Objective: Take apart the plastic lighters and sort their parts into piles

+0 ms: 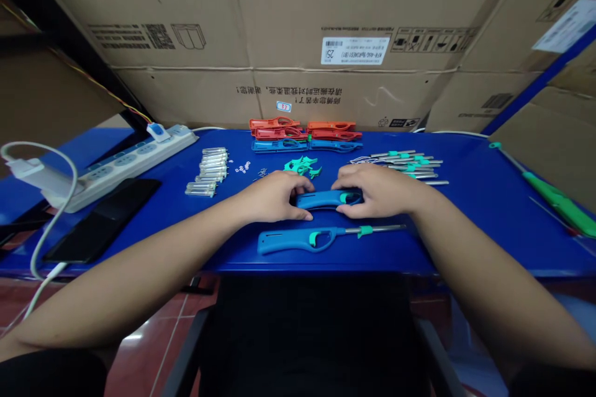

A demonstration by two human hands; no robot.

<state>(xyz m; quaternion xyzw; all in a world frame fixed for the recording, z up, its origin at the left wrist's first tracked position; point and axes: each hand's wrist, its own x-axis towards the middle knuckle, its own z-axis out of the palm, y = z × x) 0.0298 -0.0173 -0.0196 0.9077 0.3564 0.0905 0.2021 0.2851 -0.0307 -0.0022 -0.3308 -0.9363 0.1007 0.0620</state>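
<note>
Over the middle of the blue table, a blue lighter handle (320, 200) with a green trigger lies level between my two hands. My left hand (278, 196) closes on its left end, thumb on the near side and fingers on the far side. Around the right end, near the trigger, my right hand (379, 191) is closed. No metal tube shows on this handle; its right tip is partly hidden by my fingers. Closer to the table's front edge lies a blue long-necked lighter (291, 240) with a green trigger, a metal tube and a green clip.
Behind my hands are green triggers (302, 166), red handle shells (279, 133), blue shells (282, 146) and metal tubes (421, 164). Clear gas tanks (212, 167) lie left. A power strip (135, 164) and black phone (105, 220) sit far left, a green screwdriver-like tool (561, 201) far right.
</note>
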